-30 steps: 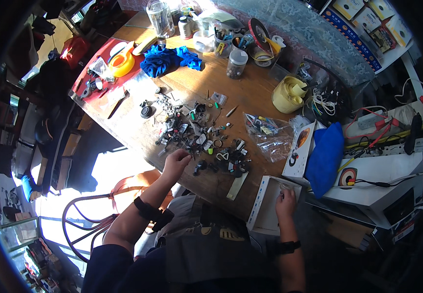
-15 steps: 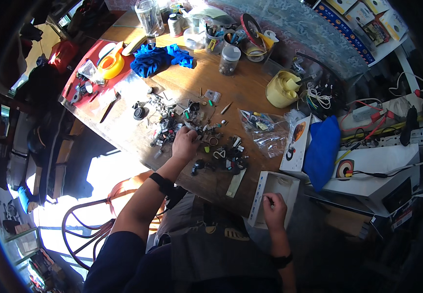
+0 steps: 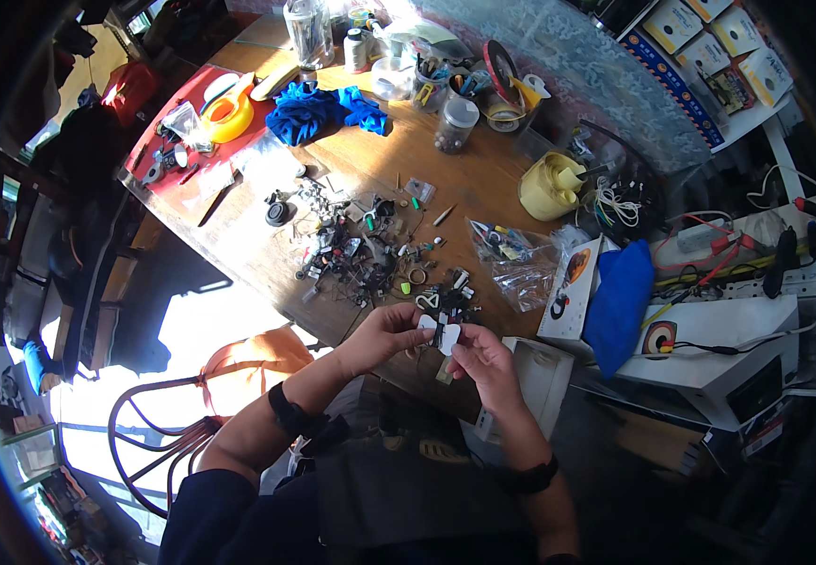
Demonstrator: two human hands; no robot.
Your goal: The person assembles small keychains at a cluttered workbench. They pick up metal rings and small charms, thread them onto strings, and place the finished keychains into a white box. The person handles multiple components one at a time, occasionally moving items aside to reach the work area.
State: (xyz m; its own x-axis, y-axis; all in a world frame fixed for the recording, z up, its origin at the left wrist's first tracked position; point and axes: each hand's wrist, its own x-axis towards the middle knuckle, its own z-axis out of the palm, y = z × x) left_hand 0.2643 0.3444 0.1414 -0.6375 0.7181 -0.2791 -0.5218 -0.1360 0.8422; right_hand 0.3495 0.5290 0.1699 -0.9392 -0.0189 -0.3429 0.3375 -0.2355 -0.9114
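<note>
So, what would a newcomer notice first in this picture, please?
Probably the heap of small parts near the middle of the wooden table, and the left hand and right hand holding a small white-and-dark piece near its front edge. Then perhaps the crumpled blue cloth beyond the heap, with an orange ring-shaped object to its left.

Hard sun, high contrast. Table (image 3: 488, 193) is washed out along the left half of its near edge; more sun streaks toward the far edge. Near right corner sits in shade. Floor (image 3: 177, 325) off the near edge clips to white, hard dark shadow beside it. White piece (image 3: 451, 337) between the hands (image 3: 384, 337) reads pale, fine detail too small. Fisheye bows straight lines; rim goes black, bluish fringe beyond the table's left end.
</note>
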